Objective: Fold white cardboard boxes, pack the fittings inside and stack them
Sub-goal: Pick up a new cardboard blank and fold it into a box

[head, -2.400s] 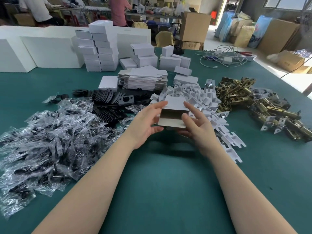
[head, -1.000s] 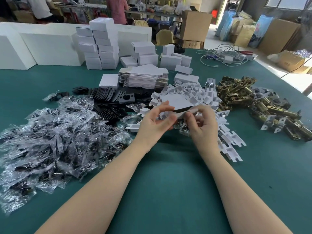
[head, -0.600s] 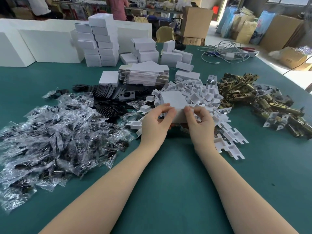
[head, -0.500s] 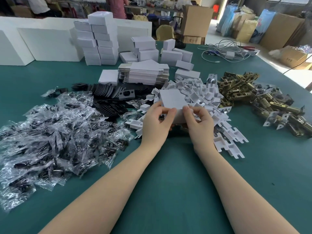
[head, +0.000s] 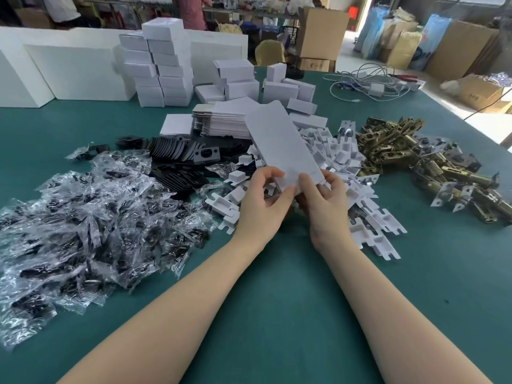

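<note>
A: Where are the hands?

B: Both forearms reach forward over the green tabletop. The left hand and right hand meet at the centre, wrists raised.

A: What do they hold?

B: A white cardboard box, tilted up and away. Each grip is closed on its near end: thumbs on top, fingers curled beneath.

A: What surrounds it?

B: White inserts lie just behind, brass latches to the right, bagged parts to the left, stacked boxes far back.
</note>
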`<state>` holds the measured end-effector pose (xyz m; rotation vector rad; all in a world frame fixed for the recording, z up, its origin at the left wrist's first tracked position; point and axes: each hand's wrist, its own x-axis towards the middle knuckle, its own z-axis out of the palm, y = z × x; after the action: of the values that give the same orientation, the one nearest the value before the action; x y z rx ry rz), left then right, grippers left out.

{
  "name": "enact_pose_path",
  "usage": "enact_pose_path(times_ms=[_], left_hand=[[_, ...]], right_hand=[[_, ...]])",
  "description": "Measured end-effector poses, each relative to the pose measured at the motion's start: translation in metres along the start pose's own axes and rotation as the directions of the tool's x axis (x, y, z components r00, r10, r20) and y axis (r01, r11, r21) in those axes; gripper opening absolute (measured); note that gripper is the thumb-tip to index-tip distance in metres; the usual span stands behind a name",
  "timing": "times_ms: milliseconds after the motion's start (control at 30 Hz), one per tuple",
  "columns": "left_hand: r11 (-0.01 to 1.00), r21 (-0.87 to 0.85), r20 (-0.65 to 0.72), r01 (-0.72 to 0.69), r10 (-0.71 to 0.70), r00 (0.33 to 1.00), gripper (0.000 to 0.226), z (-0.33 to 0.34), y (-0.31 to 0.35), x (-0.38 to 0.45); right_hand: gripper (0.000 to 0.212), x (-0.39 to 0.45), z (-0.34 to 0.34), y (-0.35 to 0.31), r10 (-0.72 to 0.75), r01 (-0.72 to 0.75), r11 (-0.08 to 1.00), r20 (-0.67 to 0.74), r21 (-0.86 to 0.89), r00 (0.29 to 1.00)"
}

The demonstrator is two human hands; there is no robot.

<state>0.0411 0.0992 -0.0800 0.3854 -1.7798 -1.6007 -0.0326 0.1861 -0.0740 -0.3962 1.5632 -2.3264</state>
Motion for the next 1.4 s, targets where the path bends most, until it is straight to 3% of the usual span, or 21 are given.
enact_pose_path(times_ms=[67,133,200,267,333,400,467,567,733,967,1400], left_hand=[[0.976,0.196,0.025,-0.090,0.087,0.996,0.025,-0.003,0.002,0.000],[0.867,0.450,0.070,-0.215,0.206,0.976,0.045,-0.007,0.004,-0.001],[0.651,0.670,0.093,-0.357,0.403,0.910,0.058,-0.012,0.008,-0.002],[0.385,0.804,0.152,-0.452,0.603,0.783,0.061,-0.014,0.013,-0.001],[0.211,0.859,0.243,-0.467,0.635,0.733,0.070,-0.015,0.016,0.001],[0.149,0.861,0.334,-0.486,0.555,0.762,0.084,-0.015,0.018,0.000],[0.186,0.851,0.363,-0.491,0.468,0.806,0.096,-0.015,0.016,-0.003],[0.357,0.837,0.254,-0.414,0.416,0.873,0.089,-0.013,0.016,-0.004],[0.440,0.814,0.172,-0.380,0.442,0.880,0.073,-0.012,0.014,-0.002],[0.420,0.820,0.173,-0.389,0.466,0.868,0.080,-0.011,0.012,-0.001],[0.445,0.813,0.170,-0.376,0.436,0.884,0.076,-0.012,0.015,-0.003]], right_hand=[[0.031,0.003,0.000,-0.002,0.005,-0.005,1.000,-0.013,-0.008,1.000],[0.030,0.007,-0.004,-0.006,-0.038,0.036,0.999,-0.066,-0.034,0.997],[0.026,0.009,-0.011,-0.011,-0.124,0.115,0.982,-0.059,-0.149,0.990],[0.027,0.009,-0.018,-0.013,-0.201,0.210,0.928,0.061,-0.309,0.978],[0.035,0.005,-0.018,-0.015,-0.224,0.296,0.861,0.214,-0.414,0.951],[0.041,0.001,-0.013,-0.015,-0.240,0.369,0.805,0.313,-0.465,0.919],[0.037,-0.003,-0.009,-0.013,-0.251,0.390,0.782,0.326,-0.486,0.911],[0.025,-0.009,-0.006,-0.011,-0.263,0.360,0.826,0.270,-0.434,0.926],[0.027,-0.009,-0.002,-0.012,-0.248,0.334,0.854,0.253,-0.397,0.935],[0.016,-0.002,-0.004,-0.012,-0.281,0.306,0.912,0.126,-0.275,0.951],[0.021,0.002,-0.009,-0.016,-0.198,0.273,0.916,0.259,-0.294,0.945]])
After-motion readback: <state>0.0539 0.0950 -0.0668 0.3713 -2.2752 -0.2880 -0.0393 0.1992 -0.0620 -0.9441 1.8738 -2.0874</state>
